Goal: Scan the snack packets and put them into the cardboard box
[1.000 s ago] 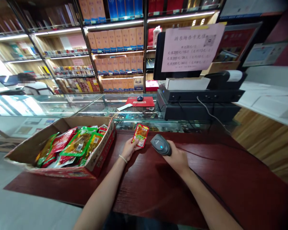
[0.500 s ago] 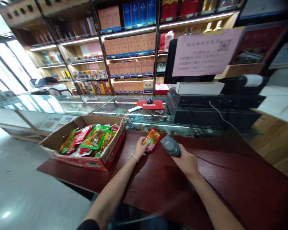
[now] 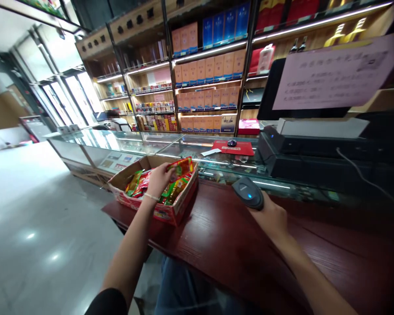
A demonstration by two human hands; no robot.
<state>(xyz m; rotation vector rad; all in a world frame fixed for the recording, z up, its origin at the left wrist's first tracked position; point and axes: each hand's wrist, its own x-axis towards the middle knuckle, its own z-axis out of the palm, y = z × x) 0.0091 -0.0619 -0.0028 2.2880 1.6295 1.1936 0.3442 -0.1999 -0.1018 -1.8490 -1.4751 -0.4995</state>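
My left hand [image 3: 160,178] is closed on a red and yellow snack packet [image 3: 183,167], holding it just above the cardboard box [image 3: 187,199]. Inside that box lie several shiny snack packets [image 3: 138,186] in red, green and gold. A grey barcode scanner [image 3: 248,193] with a lit blue light sits in the grip of my right hand [image 3: 273,214], above the dark red wooden counter [image 3: 213,227].
Behind the counter runs a glass display case [image 3: 144,142] with a red mat [image 3: 243,148] and a computer mouse [image 3: 231,143] on it. At the right stand a monitor with a pink paper sign [image 3: 328,81] and a black cash drawer [image 3: 302,153]. A person [image 3: 118,122] sits far back.
My left hand has carried the snack packet from beside the scanner leftward to over the box. A blue light now shows on the scanner. The view has turned left.
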